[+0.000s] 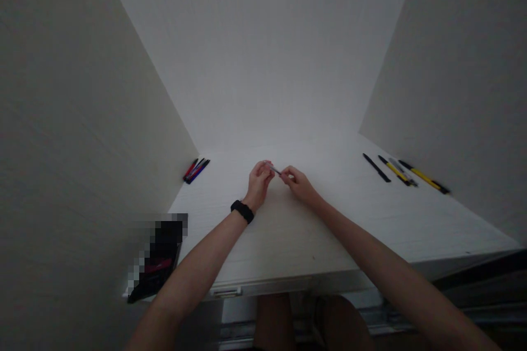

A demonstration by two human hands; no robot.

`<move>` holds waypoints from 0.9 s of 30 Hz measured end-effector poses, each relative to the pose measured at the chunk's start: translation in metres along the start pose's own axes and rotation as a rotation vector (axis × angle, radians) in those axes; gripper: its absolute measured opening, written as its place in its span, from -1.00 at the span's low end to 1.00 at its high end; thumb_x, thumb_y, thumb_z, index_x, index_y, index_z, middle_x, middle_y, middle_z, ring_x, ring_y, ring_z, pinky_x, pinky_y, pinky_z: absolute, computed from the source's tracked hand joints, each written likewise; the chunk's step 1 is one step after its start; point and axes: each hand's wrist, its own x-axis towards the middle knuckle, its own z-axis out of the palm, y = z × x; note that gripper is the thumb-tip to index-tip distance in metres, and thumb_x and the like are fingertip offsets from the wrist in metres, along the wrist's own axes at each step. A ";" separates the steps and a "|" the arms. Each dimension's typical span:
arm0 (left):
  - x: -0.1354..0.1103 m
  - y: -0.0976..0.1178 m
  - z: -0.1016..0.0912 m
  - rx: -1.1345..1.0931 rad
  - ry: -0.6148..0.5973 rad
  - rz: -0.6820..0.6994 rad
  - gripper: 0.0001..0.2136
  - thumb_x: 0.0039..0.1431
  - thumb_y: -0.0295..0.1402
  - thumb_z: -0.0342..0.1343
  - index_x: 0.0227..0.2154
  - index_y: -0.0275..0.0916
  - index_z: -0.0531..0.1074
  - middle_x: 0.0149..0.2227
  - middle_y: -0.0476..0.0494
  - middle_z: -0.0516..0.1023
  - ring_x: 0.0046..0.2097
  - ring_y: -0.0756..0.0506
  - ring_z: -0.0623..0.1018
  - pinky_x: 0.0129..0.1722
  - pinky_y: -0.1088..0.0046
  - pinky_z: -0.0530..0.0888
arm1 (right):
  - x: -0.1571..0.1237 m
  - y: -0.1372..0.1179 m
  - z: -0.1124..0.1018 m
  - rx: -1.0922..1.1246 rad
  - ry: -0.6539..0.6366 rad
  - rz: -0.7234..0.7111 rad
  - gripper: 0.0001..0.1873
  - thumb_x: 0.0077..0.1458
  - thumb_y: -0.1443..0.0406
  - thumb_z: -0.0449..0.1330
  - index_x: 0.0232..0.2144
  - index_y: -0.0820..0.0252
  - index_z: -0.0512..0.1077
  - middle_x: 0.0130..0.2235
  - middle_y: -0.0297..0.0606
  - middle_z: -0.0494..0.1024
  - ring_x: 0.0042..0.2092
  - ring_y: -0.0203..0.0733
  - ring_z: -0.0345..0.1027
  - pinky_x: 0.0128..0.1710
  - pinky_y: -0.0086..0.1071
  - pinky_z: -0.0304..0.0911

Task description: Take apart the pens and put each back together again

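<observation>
Although both hands close on it, only a short stretch of the slim grey pen (275, 170) shows, held over the middle of the white surface (313, 241). The left hand (259, 182), with a black wristband (242, 211) on its wrist, is curled around one end, which disappears inside the fingers. The right hand (300, 185) pinches the other end between thumb and fingers, covering that tip too, so whether the pen has a cap or a clicker cannot be made out. Towards the far left corner lies a tight bundle of pens (196, 171), red, black and blue, too small to count. Towards the right lie a black pen (376, 167), a yellow pen (394, 170), a silver pen (402, 171) and a yellow-and-black pen (424, 177), close together. Beside the near left edge, a black object (158, 258) with a red patch is pixelated and cannot be identified.
</observation>
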 end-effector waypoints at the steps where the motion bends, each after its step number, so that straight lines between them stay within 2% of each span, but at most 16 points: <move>1: 0.000 0.000 0.000 -0.005 0.007 0.011 -0.78 0.03 -0.32 0.34 -0.35 -0.23 0.41 -0.26 -0.02 0.45 -0.33 0.10 0.41 -0.22 0.53 0.41 | -0.001 0.000 0.001 0.019 0.003 0.014 -0.74 0.13 0.07 0.14 -0.36 0.11 0.23 -0.41 -0.40 0.32 -0.44 -0.32 0.14 -0.44 -0.41 0.07; 5: -0.002 0.002 0.001 -0.001 0.013 0.003 -0.73 0.00 -0.31 0.35 -0.37 -0.21 0.34 -0.24 -0.03 0.47 -0.32 0.08 0.43 -0.24 0.53 0.42 | -0.003 0.000 0.001 0.047 -0.011 0.044 -0.74 0.10 0.14 0.17 -0.29 0.07 0.16 -0.44 -0.47 0.32 -0.48 -0.33 0.16 -0.45 -0.43 0.09; 8: -0.003 0.003 0.002 0.007 0.017 0.015 -0.72 -0.01 -0.29 0.35 -0.35 -0.21 0.34 -0.27 -0.02 0.46 -0.34 0.08 0.42 -0.25 0.53 0.42 | -0.002 -0.002 0.001 -0.021 -0.015 0.012 -0.73 0.16 0.09 0.14 -0.18 0.09 0.28 -0.47 -0.45 0.33 -0.48 -0.31 0.15 -0.43 -0.42 0.08; 11: -0.002 0.004 0.003 0.006 0.024 0.038 -0.70 -0.01 -0.27 0.35 -0.36 -0.20 0.32 -0.30 0.01 0.44 -0.36 0.09 0.43 -0.25 0.52 0.43 | -0.001 -0.005 0.000 -0.108 -0.030 -0.055 -0.66 0.23 0.04 0.05 -0.14 0.13 0.41 -0.40 -0.33 0.45 -0.41 -0.25 0.23 -0.36 -0.38 0.12; 13: -0.002 0.005 0.003 0.023 0.045 0.048 -0.69 0.00 -0.26 0.34 -0.37 -0.19 0.29 -0.31 0.01 0.44 -0.37 0.09 0.43 -0.26 0.50 0.44 | -0.001 -0.006 -0.001 -0.159 -0.041 -0.086 -0.62 0.25 0.03 0.02 -0.18 0.15 0.48 -0.35 -0.27 0.50 -0.37 -0.23 0.26 -0.33 -0.36 0.12; 16: 0.000 0.005 0.001 0.040 0.122 0.079 -0.71 0.03 -0.24 0.30 -0.35 -0.17 0.27 -0.30 0.01 0.44 -0.39 0.09 0.42 -0.28 0.52 0.43 | 0.000 -0.004 -0.003 -0.236 -0.026 -0.070 -0.61 0.24 0.03 0.02 -0.27 0.14 0.51 -0.44 -0.31 0.47 -0.42 -0.25 0.21 -0.39 -0.39 0.05; 19: 0.004 0.005 -0.004 0.028 0.243 0.133 -0.72 0.04 -0.23 0.27 -0.32 -0.17 0.27 -0.31 0.00 0.42 -0.40 0.10 0.40 -0.31 0.54 0.39 | 0.000 0.000 -0.006 -0.293 0.013 -0.033 -0.64 0.21 0.04 0.05 -0.36 0.13 0.48 -0.53 -0.37 0.37 -0.48 -0.28 0.13 -0.43 -0.40 -0.02; 23: 0.014 0.005 -0.014 0.027 0.415 0.198 -0.75 0.06 -0.22 0.22 -0.31 -0.18 0.29 -0.35 0.02 0.39 -0.45 0.10 0.34 -0.38 0.57 0.32 | 0.002 0.002 -0.010 -0.266 0.029 -0.032 -0.67 0.18 0.04 0.05 -0.42 0.13 0.41 -0.54 -0.39 0.30 -0.48 -0.28 0.11 -0.43 -0.40 -0.03; 25: 0.018 0.007 -0.021 0.114 0.457 0.213 -0.78 0.08 -0.22 0.19 -0.33 -0.19 0.31 -0.39 0.02 0.38 -0.46 0.08 0.32 -0.41 0.56 0.28 | 0.003 0.002 -0.011 -0.224 0.046 -0.030 -0.68 0.18 0.05 0.04 -0.43 0.13 0.38 -0.53 -0.39 0.29 -0.47 -0.28 0.10 -0.42 -0.40 -0.02; 27: 0.018 0.012 -0.028 0.341 0.415 0.214 -0.81 0.10 -0.21 0.18 -0.37 -0.20 0.35 -0.43 0.01 0.38 -0.46 0.05 0.32 -0.41 0.54 0.26 | 0.005 0.003 -0.013 -0.174 0.080 -0.017 -0.69 0.17 0.06 0.03 -0.43 0.13 0.37 -0.52 -0.39 0.28 -0.46 -0.28 0.10 -0.42 -0.40 -0.01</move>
